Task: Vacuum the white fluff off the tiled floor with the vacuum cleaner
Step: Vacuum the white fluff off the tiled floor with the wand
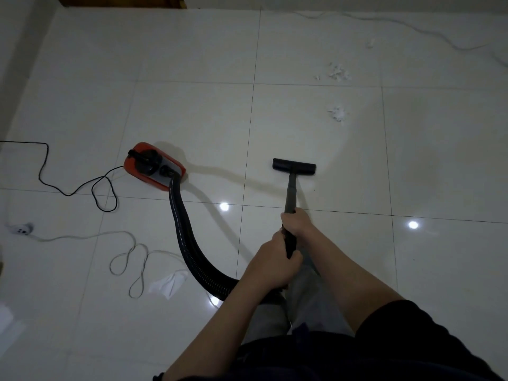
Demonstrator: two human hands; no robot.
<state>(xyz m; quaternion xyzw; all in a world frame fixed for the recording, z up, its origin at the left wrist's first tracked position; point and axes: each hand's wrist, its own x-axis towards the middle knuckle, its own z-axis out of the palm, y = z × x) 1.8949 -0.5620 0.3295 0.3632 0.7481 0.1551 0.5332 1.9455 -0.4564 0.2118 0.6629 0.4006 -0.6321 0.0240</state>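
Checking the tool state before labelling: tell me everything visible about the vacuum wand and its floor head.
The wand is a dark grey, plastic-looking tube running from the hands away to a flat black floor head, a wide bar lying crosswise on the white tiles. The right hand grips the tube further along; the left hand grips the black handle end, where the ribbed black hose joins. The head sits short of the fluff and touches none.
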